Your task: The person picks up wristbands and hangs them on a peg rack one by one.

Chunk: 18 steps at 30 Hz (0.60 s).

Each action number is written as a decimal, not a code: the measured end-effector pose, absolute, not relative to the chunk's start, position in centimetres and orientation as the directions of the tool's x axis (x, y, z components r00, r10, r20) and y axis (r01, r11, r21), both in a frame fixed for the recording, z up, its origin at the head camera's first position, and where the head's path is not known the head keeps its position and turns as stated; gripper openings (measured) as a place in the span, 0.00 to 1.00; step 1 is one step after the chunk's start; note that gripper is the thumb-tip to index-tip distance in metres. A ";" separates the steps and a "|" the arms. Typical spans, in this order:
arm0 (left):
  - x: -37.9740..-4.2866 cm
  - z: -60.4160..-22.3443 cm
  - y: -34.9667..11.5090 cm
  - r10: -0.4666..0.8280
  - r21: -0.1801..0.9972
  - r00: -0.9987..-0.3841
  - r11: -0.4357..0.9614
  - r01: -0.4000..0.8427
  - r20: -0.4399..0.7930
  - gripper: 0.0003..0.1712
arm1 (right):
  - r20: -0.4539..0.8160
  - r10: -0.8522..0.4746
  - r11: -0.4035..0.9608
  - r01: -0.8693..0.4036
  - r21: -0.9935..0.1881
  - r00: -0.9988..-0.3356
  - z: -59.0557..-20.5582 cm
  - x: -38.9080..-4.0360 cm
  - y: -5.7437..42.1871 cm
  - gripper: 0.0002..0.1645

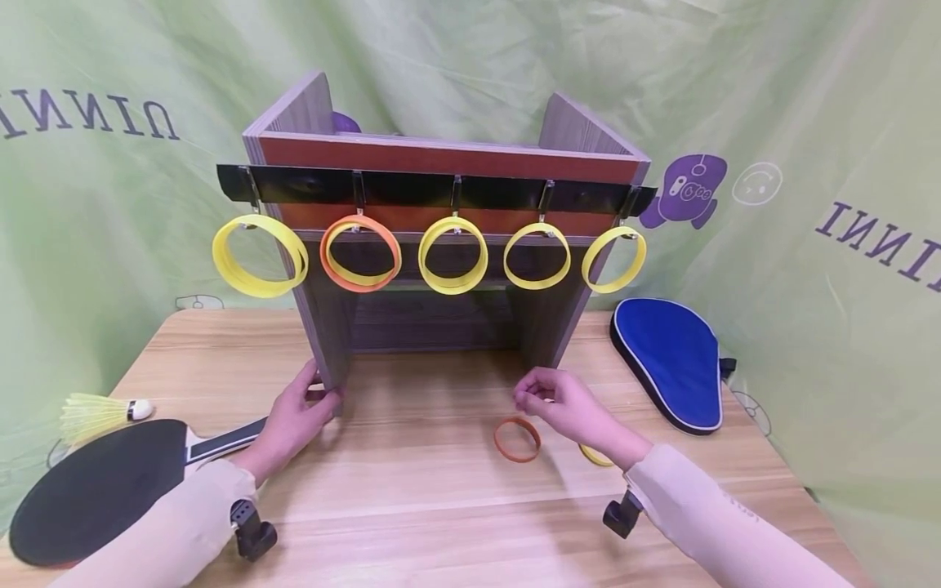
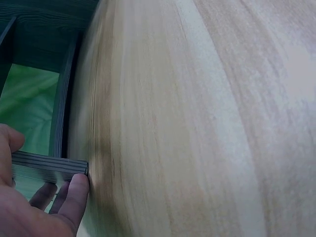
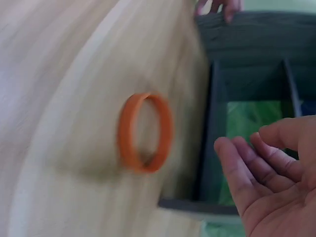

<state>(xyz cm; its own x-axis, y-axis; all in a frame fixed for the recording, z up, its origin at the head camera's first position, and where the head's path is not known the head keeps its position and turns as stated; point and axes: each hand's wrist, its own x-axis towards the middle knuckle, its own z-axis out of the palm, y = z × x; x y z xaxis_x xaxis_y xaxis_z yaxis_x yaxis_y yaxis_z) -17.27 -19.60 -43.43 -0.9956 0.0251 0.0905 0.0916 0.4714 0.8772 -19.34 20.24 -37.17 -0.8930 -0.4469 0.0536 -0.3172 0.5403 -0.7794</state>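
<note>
A dark wood-grain shelf [image 1: 323,318] stands on the table, its front faced with a red board and a black hook strip [image 1: 412,190]. My left hand [image 1: 297,412] grips the lower front edge of the shelf's left side panel [image 2: 47,165], thumb on one face and fingers on the other. Near the foot of the right panel, my right hand [image 1: 562,400] has loosely bent fingers with nothing in them. Just below it lies an orange ring [image 3: 127,136] on the tabletop. Yellow rings [image 1: 453,288] hang from the hooks, with an orange ring [image 1: 325,255] on the second from left.
A yellow ring [image 1: 594,456] lies partly hidden under my right forearm. At the left are a black table tennis bat [image 1: 103,486] and a yellow shuttlecock [image 1: 95,415]. On the right lies a blue bat case [image 1: 669,363]. Green printed cloth [image 1: 831,327] surrounds the table.
</note>
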 end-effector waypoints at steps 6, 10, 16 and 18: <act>-17.3 -43.5 -19.6 0.027 0.871 -0.995 0.483 0.093 0.091 0.36 | 0.012 -0.414 0.556 -0.263 -0.789 -0.910 -38.8 -19.5 21.5 0.08; -17.2 -43.5 -19.7 0.030 0.870 -0.996 0.485 0.091 0.088 0.36 | -0.004 -0.406 0.584 -0.257 -0.770 -0.914 -39.5 -19.6 21.8 0.07; -17.1 -43.3 -19.7 0.032 0.876 -0.994 0.471 0.104 0.101 0.35 | 0.008 -0.411 0.632 -0.292 -0.718 -0.911 -40.7 -19.6 22.1 0.04; -17.2 -43.3 -19.6 0.035 0.876 -0.994 0.470 0.106 0.101 0.35 | 0.009 -0.420 0.637 -0.302 -0.709 -0.907 -41.0 -19.6 22.3 0.04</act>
